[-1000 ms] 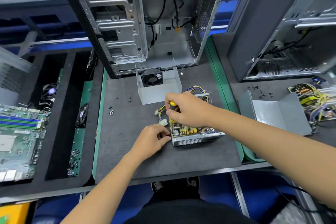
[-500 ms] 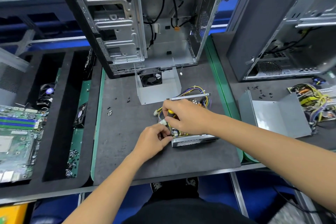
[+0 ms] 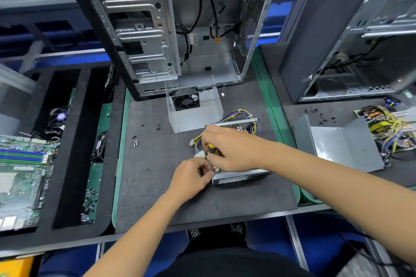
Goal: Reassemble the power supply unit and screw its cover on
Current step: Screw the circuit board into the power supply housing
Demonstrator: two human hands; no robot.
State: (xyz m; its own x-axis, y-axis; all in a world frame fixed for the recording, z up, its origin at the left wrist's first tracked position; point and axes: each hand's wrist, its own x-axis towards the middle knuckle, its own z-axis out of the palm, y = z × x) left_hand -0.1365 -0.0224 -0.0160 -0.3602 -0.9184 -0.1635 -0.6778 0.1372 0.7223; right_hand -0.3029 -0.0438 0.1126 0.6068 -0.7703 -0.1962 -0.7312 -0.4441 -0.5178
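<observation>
My right hand [image 3: 231, 150] grips yellow-and-black screwdriver [image 3: 211, 146], fingers curled round handle, over open power supply unit [image 3: 240, 176]. My left hand [image 3: 191, 177] pinches at unit's near-left corner; what sits between fingertips, cannot tell. Unit lies on grey mat [image 3: 157, 175], mid-table, wire bundle [image 3: 243, 113] spilling off far side. Cover [image 3: 198, 114], with fan, stands apart, farther back. Loose screws [image 3: 135, 142] to left on mat. Open computer case [image 3: 171, 29] beyond.

The right hand [image 3: 231, 149] hides most of the screwdriver [image 3: 211, 146] and the power supply's [image 3: 240, 177] board.
</observation>
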